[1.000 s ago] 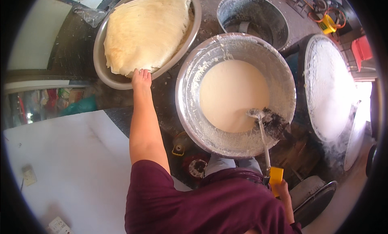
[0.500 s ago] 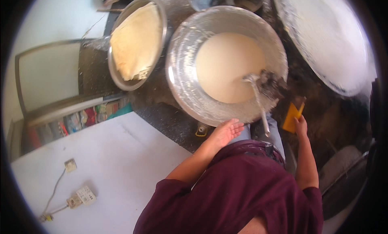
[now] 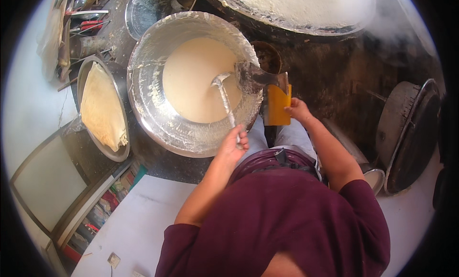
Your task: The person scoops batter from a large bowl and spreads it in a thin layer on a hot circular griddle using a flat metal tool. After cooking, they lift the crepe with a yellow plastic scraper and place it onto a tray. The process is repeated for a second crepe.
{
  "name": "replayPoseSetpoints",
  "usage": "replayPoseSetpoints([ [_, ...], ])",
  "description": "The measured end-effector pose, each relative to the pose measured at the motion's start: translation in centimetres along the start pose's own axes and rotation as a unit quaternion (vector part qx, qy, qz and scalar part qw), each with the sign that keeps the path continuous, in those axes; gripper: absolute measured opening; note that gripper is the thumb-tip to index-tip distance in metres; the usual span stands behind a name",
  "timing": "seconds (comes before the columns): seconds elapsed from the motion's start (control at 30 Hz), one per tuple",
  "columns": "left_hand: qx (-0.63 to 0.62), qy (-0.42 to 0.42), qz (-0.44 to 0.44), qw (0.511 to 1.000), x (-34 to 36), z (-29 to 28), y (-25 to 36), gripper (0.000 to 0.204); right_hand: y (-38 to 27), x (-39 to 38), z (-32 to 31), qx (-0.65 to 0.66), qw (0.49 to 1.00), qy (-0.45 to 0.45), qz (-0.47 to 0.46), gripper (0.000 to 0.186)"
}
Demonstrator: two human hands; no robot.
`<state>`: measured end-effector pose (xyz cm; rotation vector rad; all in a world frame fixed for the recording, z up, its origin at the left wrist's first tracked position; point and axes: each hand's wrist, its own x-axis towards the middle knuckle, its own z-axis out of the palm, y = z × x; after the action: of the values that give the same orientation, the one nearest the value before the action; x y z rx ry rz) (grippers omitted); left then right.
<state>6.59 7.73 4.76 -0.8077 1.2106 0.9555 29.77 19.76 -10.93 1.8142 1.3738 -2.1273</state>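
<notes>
the left hand (image 3: 233, 145), at centre frame, is clenched around the end of a ladle (image 3: 224, 100) handle. the ladle's long axis runs up and slightly left from the fist, its cup dipped in pale batter (image 3: 198, 81) inside a wide metal basin (image 3: 153, 119). the right hand (image 3: 299, 109), just right of centre, grips a scraper with a yellow handle (image 3: 276, 102) (its blade rests on the basin's right rim). the left hand is nearer the batter. a tray of folded flatbread (image 3: 103, 109) sits at left.
</notes>
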Motion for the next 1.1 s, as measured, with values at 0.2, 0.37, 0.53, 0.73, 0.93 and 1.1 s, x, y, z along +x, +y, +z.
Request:
replayPoseSetpoints([
  [0.2, 0.285, 0.161, 0.254, 0.91, -0.9, -5.8, 3.0, 0.039, 2.4, 3.8, 11.8, 0.219, 0.963, -0.1, 0.123, 0.019],
  [0.37, 0.547, 0.185, 0.417, 0.702, -1.2, -10.4, 3.2, 0.048, 2.4, 6.3, 13.0, -0.242, 0.947, -0.182, 0.106, 0.019],
  [0.53, 0.63, 0.205, 0.362, 0.656, -2.5, -12.3, 2.6, 0.049, -6.3, 6.6, 3.3, -0.312, 0.911, -0.216, 0.163, 0.028],
  [0.73, 0.642, 0.204, 0.363, 0.644, -2.6, -12.8, 3.1, 0.047, -21.1, -0.3, -1.3, 0.052, 0.96, -0.183, 0.206, 0.058],
  [0.93, 0.63, 0.19, 0.359, 0.662, -1.7, -11.5, 5.9, 0.043, -19.0, -5.1, 8.5, -0.056, 0.958, -0.176, 0.22, 0.022],
  [1.1, 0.616, 0.201, 0.357, 0.673, -2.0, -13.1, 6.9, 0.038, -18.5, -10.7, 2.0, -0.228, 0.945, -0.146, 0.182, 0.02],
])
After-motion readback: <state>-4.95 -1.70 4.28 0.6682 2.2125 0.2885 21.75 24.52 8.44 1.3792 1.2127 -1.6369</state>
